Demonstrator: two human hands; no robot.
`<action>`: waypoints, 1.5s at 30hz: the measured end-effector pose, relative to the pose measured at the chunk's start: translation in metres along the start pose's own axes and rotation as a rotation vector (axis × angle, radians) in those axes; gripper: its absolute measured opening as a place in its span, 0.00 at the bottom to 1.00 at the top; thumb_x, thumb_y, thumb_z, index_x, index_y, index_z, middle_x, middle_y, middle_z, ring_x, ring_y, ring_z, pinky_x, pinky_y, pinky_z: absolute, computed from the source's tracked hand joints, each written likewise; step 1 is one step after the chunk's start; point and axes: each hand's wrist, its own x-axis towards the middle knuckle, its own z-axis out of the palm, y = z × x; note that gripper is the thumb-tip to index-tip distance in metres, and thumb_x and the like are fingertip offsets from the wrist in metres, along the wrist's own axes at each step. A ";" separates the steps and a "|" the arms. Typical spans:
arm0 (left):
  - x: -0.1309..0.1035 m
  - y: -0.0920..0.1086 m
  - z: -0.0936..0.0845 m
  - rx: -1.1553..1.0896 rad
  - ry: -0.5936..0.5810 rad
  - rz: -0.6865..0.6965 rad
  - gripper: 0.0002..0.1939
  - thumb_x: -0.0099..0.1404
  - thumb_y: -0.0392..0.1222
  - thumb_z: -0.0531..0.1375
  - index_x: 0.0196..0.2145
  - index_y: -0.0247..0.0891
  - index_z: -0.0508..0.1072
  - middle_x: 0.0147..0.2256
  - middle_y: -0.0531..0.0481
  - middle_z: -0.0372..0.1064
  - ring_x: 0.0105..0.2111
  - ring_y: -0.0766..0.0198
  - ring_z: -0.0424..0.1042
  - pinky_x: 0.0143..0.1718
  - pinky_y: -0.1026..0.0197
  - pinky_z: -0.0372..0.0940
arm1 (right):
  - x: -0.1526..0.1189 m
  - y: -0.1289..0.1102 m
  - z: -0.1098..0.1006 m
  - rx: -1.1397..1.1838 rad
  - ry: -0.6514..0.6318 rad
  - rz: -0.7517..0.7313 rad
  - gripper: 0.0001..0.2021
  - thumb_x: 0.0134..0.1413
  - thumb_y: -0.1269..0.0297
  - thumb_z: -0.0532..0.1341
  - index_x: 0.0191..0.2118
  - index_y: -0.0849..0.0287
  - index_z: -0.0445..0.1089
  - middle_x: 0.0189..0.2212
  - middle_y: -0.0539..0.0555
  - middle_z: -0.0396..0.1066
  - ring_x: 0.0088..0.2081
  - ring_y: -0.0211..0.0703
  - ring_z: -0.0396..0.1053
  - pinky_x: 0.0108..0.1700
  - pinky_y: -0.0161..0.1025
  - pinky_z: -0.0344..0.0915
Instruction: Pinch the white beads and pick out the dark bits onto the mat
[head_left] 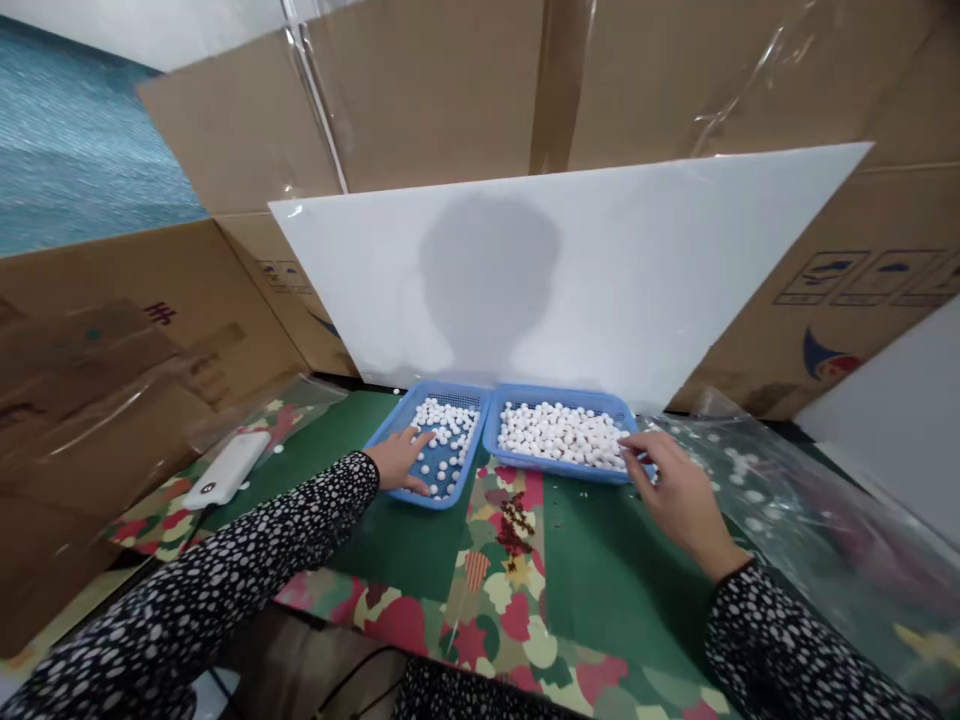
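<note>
Beads (562,434) fill the right basket (559,468); the left basket (420,500) adjoins it (fewer beads there). Left hand (401,462), fingers spread, reaches into the left basket. Right hand (671,490), fingers pinched narrow, is at the right basket's right end; whether it grips a bead, I cannot tell.

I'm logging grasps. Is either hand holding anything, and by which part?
The left hand is spread at the left basket, nothing visibly held. The right hand, fingertips bunched, is at the right basket; whether it pinches anything cannot be told.

Green tabletop (600,570) open before baskets (553,465)
</note>
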 end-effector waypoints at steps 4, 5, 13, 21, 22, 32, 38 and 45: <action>0.028 0.005 0.020 0.028 -0.074 0.007 0.51 0.52 0.59 0.66 0.67 0.39 0.51 0.66 0.29 0.48 0.59 0.31 0.57 0.50 0.38 0.60 | -0.014 -0.024 0.007 0.087 -0.022 -0.064 0.07 0.65 0.64 0.53 0.42 0.55 0.68 0.40 0.59 0.72 0.44 0.51 0.71 0.50 0.49 0.67; 0.036 0.006 0.021 0.033 -0.070 0.026 0.49 0.55 0.60 0.64 0.67 0.39 0.51 0.65 0.29 0.49 0.59 0.31 0.56 0.51 0.36 0.59 | -0.016 -0.025 0.008 0.108 -0.023 -0.065 0.07 0.65 0.65 0.53 0.42 0.55 0.68 0.40 0.59 0.72 0.44 0.51 0.71 0.50 0.49 0.67; 0.075 0.020 0.026 0.150 -0.031 0.213 0.30 0.63 0.48 0.58 0.61 0.42 0.62 0.59 0.38 0.60 0.56 0.43 0.58 0.55 0.46 0.56 | -0.026 -0.034 0.017 0.224 -0.114 -0.091 0.08 0.65 0.70 0.53 0.44 0.55 0.68 0.38 0.57 0.71 0.41 0.48 0.70 0.44 0.45 0.68; 0.090 0.014 0.033 0.153 0.038 0.032 0.21 0.69 0.45 0.49 0.52 0.27 0.66 0.52 0.27 0.59 0.47 0.41 0.67 0.45 0.46 0.63 | -0.036 -0.049 0.038 0.288 -0.399 -0.151 0.10 0.65 0.71 0.52 0.46 0.56 0.68 0.38 0.57 0.72 0.40 0.47 0.70 0.42 0.44 0.69; 0.090 0.014 0.034 0.136 0.026 0.029 0.19 0.69 0.44 0.48 0.51 0.28 0.66 0.52 0.28 0.59 0.44 0.43 0.69 0.43 0.47 0.64 | -0.036 -0.050 0.039 0.288 -0.411 -0.147 0.10 0.65 0.71 0.52 0.46 0.56 0.68 0.38 0.57 0.71 0.39 0.47 0.70 0.42 0.43 0.69; 0.101 0.012 0.012 -0.344 0.003 -0.048 0.05 0.62 0.39 0.57 0.29 0.36 0.69 0.33 0.43 0.69 0.36 0.54 0.70 0.39 0.57 0.62 | -0.035 -0.064 0.059 0.375 -0.439 0.055 0.07 0.66 0.70 0.55 0.40 0.56 0.70 0.36 0.53 0.69 0.39 0.44 0.69 0.41 0.38 0.66; 0.085 0.024 -0.028 -0.873 0.031 -0.203 0.12 0.63 0.46 0.60 0.28 0.35 0.69 0.21 0.51 0.62 0.20 0.67 0.60 0.20 0.66 0.54 | -0.033 -0.067 0.062 0.288 -0.510 0.046 0.02 0.62 0.68 0.61 0.36 0.57 0.70 0.34 0.52 0.68 0.38 0.44 0.69 0.39 0.37 0.65; 0.042 0.112 -0.050 -1.874 -0.078 -0.216 0.05 0.58 0.32 0.65 0.33 0.29 0.73 0.31 0.46 0.66 0.27 0.71 0.64 0.19 0.74 0.54 | -0.032 -0.072 0.074 0.118 -0.538 0.002 0.02 0.59 0.71 0.62 0.35 0.59 0.69 0.35 0.54 0.69 0.39 0.47 0.67 0.41 0.41 0.62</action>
